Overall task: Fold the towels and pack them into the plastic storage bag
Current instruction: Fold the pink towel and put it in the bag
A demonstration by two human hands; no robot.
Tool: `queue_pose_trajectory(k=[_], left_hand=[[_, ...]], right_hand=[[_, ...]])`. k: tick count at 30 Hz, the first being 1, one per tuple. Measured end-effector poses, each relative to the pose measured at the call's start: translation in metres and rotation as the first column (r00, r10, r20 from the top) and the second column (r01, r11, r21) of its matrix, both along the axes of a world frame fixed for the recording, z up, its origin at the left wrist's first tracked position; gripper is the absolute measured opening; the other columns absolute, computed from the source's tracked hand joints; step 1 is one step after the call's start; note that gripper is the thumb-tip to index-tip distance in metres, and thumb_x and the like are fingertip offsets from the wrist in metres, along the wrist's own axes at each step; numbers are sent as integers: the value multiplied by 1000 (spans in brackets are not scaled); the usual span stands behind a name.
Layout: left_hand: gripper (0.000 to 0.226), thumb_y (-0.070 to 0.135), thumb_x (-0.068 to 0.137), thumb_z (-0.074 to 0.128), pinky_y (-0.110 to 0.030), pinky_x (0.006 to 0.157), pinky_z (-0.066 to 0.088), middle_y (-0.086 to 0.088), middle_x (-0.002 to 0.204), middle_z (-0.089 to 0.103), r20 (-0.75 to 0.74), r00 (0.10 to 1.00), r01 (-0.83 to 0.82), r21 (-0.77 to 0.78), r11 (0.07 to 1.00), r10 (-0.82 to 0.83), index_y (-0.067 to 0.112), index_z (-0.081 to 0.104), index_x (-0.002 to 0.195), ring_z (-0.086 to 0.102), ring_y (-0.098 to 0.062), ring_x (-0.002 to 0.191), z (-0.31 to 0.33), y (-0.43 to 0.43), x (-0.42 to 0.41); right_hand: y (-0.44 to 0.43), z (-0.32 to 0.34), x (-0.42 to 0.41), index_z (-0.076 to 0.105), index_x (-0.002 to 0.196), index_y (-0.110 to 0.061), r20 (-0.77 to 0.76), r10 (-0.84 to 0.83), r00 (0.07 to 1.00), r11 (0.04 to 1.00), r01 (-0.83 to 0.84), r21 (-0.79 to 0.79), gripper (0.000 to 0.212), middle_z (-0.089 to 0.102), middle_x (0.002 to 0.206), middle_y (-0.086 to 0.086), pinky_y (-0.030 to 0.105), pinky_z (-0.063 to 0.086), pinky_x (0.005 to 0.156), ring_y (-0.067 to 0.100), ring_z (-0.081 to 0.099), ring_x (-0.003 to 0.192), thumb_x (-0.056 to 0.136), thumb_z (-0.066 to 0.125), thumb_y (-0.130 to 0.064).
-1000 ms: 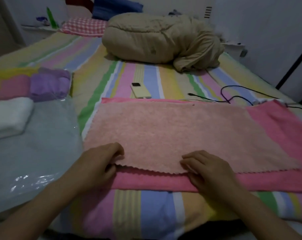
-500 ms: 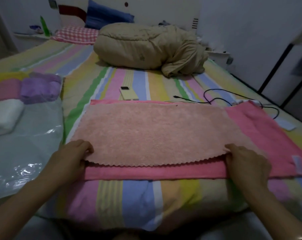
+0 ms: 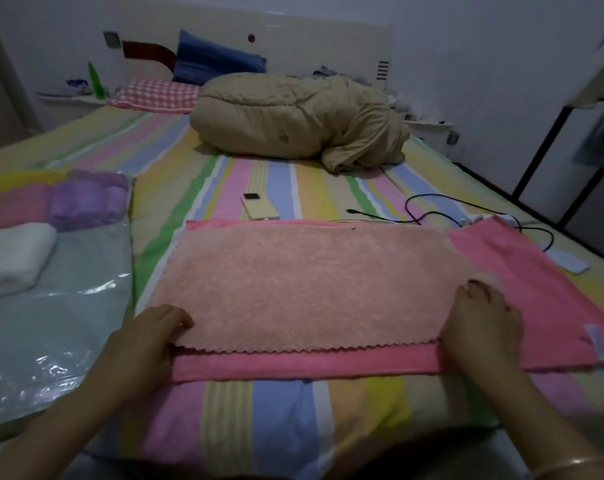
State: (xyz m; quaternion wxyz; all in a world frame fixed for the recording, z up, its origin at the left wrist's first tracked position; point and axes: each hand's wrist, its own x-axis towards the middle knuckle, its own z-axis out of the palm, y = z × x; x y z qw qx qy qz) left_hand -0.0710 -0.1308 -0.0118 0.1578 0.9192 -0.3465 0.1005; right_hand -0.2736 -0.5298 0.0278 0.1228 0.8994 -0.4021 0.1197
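On the bed (image 3: 276, 410), the peach towel (image 3: 311, 285) is lying flat atop a pink towel (image 3: 535, 271), its long axis running side to side between the hands. The left hand (image 3: 148, 341) and right hand (image 3: 484, 327) are each pinching a near corner, with the bag (image 3: 51, 341) sitting nearer the left.
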Motion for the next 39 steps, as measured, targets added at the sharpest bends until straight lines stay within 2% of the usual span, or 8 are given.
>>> queue_pose_trajectory(k=[3, 7, 10, 14, 20, 25, 33, 39], left_hand=[[45, 9, 57, 56, -33, 62, 50, 2, 105, 66, 7, 1000, 0, 4, 1000, 0, 27, 64, 97, 63, -28, 94, 0, 0, 0], [41, 13, 65, 46, -33, 71, 48, 4, 106, 70, -69, 997, -36, -74, 997, 30, 28, 67, 98, 65, -27, 98, 4, -4, 1], [39, 18, 68, 40, -30, 72, 47, 12, 99, 72, -152, 986, -93, -179, 979, 66, 29, 67, 95, 68, -21, 93, 10, -6, 1], [28, 21, 82, 41, -30, 74, 49, 16, 91, 71, -249, 962, -187, -318, 929, 109, 36, 60, 95, 67, -13, 82, 13, -17, 1], [22, 45, 93, 47, -34, 70, 47, 5, 71, 66, -313, 914, -354, -308, 883, 258, 29, 55, 106, 63, -26, 79, 16, -46, 2], [57, 71, 76, 51, -34, 86, 50, 3, 106, 67, -575, 747, -494, -147, 857, 332, 26, 55, 109, 63, -22, 97, 20, -54, 21], [44, 11, 77, 68, -26, 44, 39, 1, 52, 58, -816, 555, -497, -169, 851, 162, 24, 50, 115, 51, -19, 45, 22, -48, 25], [51, -4, 78, 53, -20, 35, 32, -2, 59, 53, -869, 495, -502, -300, 811, -15, 21, 47, 122, 42, -20, 33, 17, -44, 20]], right_hand=[[19, 0, 23, 60, 122, -2, 167, 370, 914, 928, -371, -28, 53, 62, 122, 16, 46, 48, 89, 34, 53, 116, 71, 54, -14], [87, 10, 49, 52, 135, -11, 365, 727, 582, 599, -797, 76, 72, 59, 132, 13, 34, 42, 100, 28, 56, 118, 66, 34, -20], [127, 9, 58, 49, 138, -17, 341, 849, 403, 353, -914, 202, 69, 49, 143, 7, 33, 40, 105, 24, 49, 127, 70, 38, -19], [140, 5, 69, 69, 113, -30, 363, 849, 383, 220, -882, 417, 48, 49, 142, -6, 34, 45, 99, 13, 46, 127, 76, 44, -13], [121, 13, 109, 75, 94, -22, 425, 751, 506, 305, -836, 457, 39, 68, 113, -4, 30, 48, 89, 14, 59, 104, 73, 44, -11], [104, 21, 185, 70, 106, -27, 410, 667, 623, 473, -778, 413, 33, 67, 114, -6, 29, 46, 90, 13, 60, 105, 86, 49, -10], [120, 26, 310, 48, 134, -17, 120, 701, 703, 637, -692, 340, 44, 54, 131, 6, 38, 42, 93, 27, 49, 120, 97, 46, -41], [119, 18, 331, 54, 118, -10, -141, 619, 772, 785, -603, 143, 63, 57, 118, 10, 36, 38, 81, 30, 54, 109, 88, 45, -65]])
